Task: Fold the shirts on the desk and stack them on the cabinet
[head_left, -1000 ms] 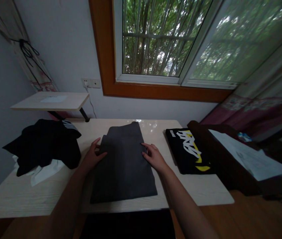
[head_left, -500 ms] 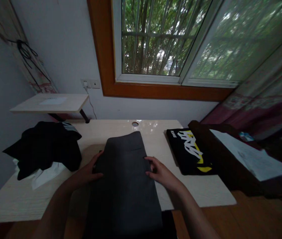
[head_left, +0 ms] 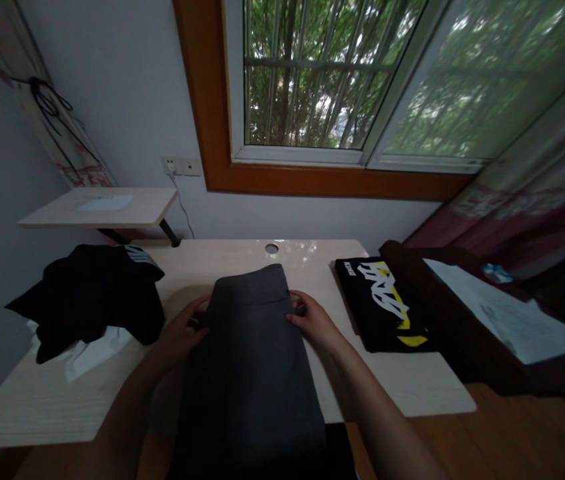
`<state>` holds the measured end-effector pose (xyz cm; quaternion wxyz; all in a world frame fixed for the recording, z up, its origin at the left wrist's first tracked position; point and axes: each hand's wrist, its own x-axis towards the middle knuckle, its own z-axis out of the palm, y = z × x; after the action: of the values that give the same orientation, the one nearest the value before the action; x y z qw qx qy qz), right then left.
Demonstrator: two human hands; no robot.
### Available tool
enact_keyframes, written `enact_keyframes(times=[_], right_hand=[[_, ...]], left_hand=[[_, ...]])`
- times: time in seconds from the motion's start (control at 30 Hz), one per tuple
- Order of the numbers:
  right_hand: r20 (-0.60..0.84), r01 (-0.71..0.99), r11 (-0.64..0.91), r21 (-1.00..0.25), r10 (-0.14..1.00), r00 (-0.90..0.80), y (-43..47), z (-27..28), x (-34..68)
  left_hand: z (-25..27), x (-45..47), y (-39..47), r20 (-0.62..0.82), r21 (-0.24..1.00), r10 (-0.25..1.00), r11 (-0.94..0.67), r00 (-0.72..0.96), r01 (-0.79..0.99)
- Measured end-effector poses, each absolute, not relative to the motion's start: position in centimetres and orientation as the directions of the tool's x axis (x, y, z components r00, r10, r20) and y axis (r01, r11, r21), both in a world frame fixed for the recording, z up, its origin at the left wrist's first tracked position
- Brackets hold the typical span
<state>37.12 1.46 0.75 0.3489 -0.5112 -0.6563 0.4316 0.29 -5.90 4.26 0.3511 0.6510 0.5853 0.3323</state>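
Observation:
A dark grey garment [head_left: 252,360], folded lengthwise into a long strip, lies on the pale wooden table [head_left: 387,383] and runs over its front edge toward me. Its far end is folded to a straight crease. My left hand [head_left: 185,330] grips its left edge near the far end, thumb and fingers closed on the fabric. Opposite, my right hand [head_left: 315,321] pinches the right edge between thumb and fingers. Whether it is trousers or a shirt I cannot tell.
A crumpled heap of black clothing [head_left: 97,293] sits at the left, with white cloth [head_left: 97,350] under it. To the right lies a folded black garment [head_left: 385,303] with white and yellow print. A raised shelf [head_left: 147,207] stands at the back left.
Both hands have shifted slightly along the edges toward the far end of the grey garment, the right one more clearly. A crosswise crease near that end shows more plainly.

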Motion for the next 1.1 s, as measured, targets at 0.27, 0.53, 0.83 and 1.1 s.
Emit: enact_keyframes(times=[0.27, 0.53, 0.83, 1.1], right_hand=[[-0.038, 0.346, 0.067, -0.936, 0.957, -0.289, 1.1, -0.5, 38.0], [0.071, 0.355, 0.214, -0.910, 0.924, -0.376, 1.0, 0.4, 37.7], [-0.031, 0.234, 0.051, -0.971, 0.942, -0.335, -0.3, 3.0, 37.0], [-0.037, 0.015, -0.035, -0.999, 0.975, -0.219, -0.7, 7.5, 36.1]], left_hand=[[3.8, 0.3, -7.1, 0.110, 0.808, 0.966, -0.224, 0.234, 0.545], [2.6, 0.3, -7.0, 0.039, 0.831, 0.991, -0.105, 0.132, 0.545], [3.3, -0.4, -6.3, -0.145, 0.821, 0.988, 0.145, -0.045, 0.552], [7.6, -0.1, -6.6, -0.190, 0.977, 0.975, 0.200, -0.115, 0.076]])
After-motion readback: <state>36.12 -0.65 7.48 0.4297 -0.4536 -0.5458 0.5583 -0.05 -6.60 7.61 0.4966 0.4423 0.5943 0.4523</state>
